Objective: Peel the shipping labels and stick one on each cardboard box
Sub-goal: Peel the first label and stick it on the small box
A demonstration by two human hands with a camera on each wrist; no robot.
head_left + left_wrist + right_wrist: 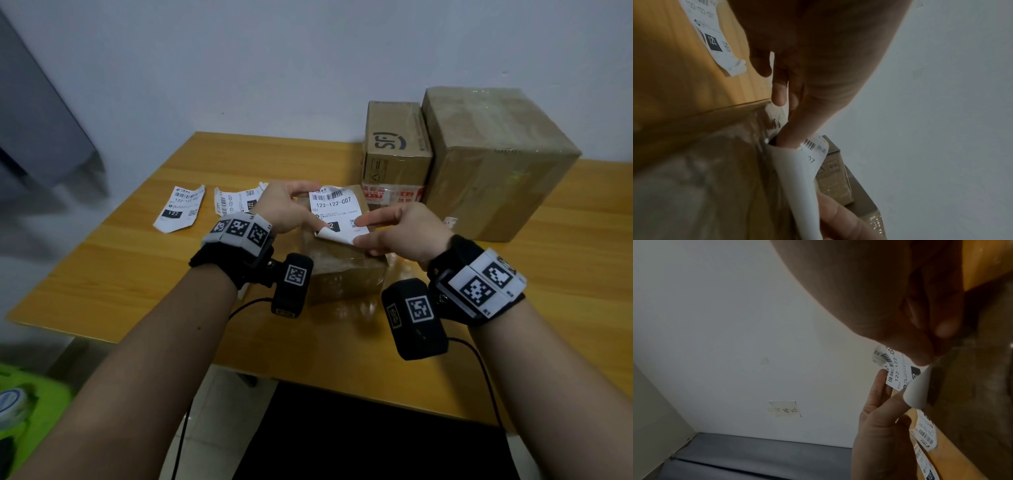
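A white shipping label point(334, 209) printed 122-122-C07 hangs just above a small tape-wrapped cardboard box point(342, 274) at mid-table. My left hand point(305, 195) pinches the label's upper left corner. My right hand point(363, 231) pinches its lower right edge, where the bottom corner point(334, 235) curls up white. In the left wrist view the label point(797, 170) bends over the box point(694, 178). The right wrist view shows the label point(898, 369) and its curled white corner point(918, 391) between both hands.
Two more labels point(180, 209) point(236, 202) lie on the wooden table point(102, 274) to the left. At the back right stand an SF carton point(397, 144) on a red-taped box point(394, 197) and a large box point(493, 161). A wall runs behind.
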